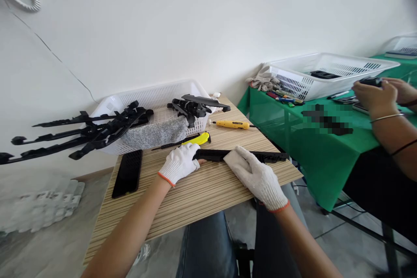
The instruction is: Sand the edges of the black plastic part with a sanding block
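A long, narrow black plastic part (pixel 211 155) lies across the wood-grain table (pixel 195 200). My left hand (pixel 180 163), in a white knit glove with an orange cuff, grips its left end. My right hand (pixel 259 178), gloved the same way, is closed on a flat, pale pad (pixel 233 163) that rests against the middle of the black part. What the pad is made of cannot be made out. Just behind my left hand are a yellow-handled cutter (pixel 198 139) and a thin dark tool (pixel 169 144).
A white basket (pixel 156 91) with black plastic parts (pixel 107 128) jutting out left and a grey cloth (pixel 156 134) stands behind. A phone (pixel 127 173) lies left, a yellow electric tool (pixel 232 125) right. Another person's hands (pixel 378 95) work over the green-covered table (pixel 325 152).
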{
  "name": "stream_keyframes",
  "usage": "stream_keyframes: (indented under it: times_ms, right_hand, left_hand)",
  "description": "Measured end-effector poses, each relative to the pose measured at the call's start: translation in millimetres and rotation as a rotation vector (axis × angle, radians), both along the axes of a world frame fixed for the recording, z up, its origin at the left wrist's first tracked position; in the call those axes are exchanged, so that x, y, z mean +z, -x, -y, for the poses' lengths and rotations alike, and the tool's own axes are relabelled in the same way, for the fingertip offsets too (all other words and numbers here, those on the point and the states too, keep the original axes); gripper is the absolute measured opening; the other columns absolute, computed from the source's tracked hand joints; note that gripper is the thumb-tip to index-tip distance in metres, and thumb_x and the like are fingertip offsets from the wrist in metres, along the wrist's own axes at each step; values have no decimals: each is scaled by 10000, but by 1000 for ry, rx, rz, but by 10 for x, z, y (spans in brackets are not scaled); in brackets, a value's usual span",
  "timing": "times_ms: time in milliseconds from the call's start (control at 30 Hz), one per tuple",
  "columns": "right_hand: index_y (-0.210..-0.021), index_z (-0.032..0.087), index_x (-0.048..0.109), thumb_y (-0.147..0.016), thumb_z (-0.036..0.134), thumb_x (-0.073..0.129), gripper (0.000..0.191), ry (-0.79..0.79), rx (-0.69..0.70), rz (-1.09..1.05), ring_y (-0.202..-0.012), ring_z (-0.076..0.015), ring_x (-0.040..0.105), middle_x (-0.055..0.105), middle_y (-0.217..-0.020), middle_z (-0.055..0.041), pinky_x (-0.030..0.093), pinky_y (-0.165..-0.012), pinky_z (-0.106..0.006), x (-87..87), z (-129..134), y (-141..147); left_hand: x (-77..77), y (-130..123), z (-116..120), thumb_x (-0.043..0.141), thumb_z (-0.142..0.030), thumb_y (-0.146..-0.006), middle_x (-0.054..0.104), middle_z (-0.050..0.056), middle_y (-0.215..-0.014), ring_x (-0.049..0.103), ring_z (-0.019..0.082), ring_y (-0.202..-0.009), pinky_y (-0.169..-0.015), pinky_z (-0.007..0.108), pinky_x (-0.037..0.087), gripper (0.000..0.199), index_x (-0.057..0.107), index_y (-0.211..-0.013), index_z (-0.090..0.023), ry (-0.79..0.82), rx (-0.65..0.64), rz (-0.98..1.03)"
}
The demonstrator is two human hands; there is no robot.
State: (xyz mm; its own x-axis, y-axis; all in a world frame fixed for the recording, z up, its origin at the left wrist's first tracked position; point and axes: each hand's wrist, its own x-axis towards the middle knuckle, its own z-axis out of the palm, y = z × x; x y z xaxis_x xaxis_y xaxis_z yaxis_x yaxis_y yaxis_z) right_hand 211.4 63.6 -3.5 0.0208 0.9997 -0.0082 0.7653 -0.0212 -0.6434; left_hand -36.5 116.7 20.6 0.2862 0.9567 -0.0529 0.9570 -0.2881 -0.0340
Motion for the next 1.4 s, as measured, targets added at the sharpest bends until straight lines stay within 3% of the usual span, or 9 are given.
stream_keyframes:
  times_ms: [233,667,967,1100,1233,1300,1400]
  right_hand:
    - [-1349,319,571,-903,585,521,521,-26,-39,-75,-1158,-286,642,679,-1259,-35,536,-911,-387,-57,-7,-20]
    - [-1371,321,555,-884,586,531,555,27,-48,-90,-1206,-306,610,659,-1295,-36,509,-957,-424,15,10,-1]
    - [-1370,322,550,-882,570,539,548,27,-60,-94,-1174,-296,628,664,-1285,-29,485,-991,-438,1,-14,14]
    - [-1403,299,521,-817,532,634,640,74,-71,-93,-1148,-314,636,663,-1279,-52,492,-972,-456,14,5,-29]
    - [-1432,325,498,-804,443,662,659,22,104,-150,-1182,-273,615,629,-1337,-27,483,-989,-403,233,-126,0]
    - [-1429,363,508,-799,406,671,653,-10,256,-59,-1179,-279,615,634,-1330,-18,484,-973,-399,405,-330,102]
    - [-1349,388,598,-734,365,719,627,73,537,166,-1080,-315,660,701,-1208,-24,513,-877,-404,598,-754,313]
  left_hand:
    - [12,-9,-3,560,-539,-891,655,80,-1149,661,265,-991,-765,356,513,436,575,-1214,-247,-1,-5,3]
    - [-5,5,-3,564,-540,-883,663,70,-1110,670,263,-957,-753,353,519,419,591,-1189,-255,-21,-11,12]
    - [-29,13,-19,564,-533,-888,644,89,-1177,652,273,-1033,-828,374,516,445,576,-1231,-250,-13,-7,40]
    - [-32,16,-11,560,-544,-888,639,87,-1199,642,269,-1053,-843,374,511,452,571,-1236,-255,-9,-2,60]
    - [-8,-11,35,552,-532,-892,645,82,-1185,646,269,-1038,-818,370,516,436,572,-1225,-250,-18,35,79]
    - [-1,-23,64,556,-518,-890,661,77,-1145,658,269,-1002,-798,371,520,408,586,-1194,-248,-11,61,85]
    - [-15,-30,99,562,-463,-891,679,75,-1092,667,264,-969,-803,374,521,330,606,-1128,-239,25,89,83]
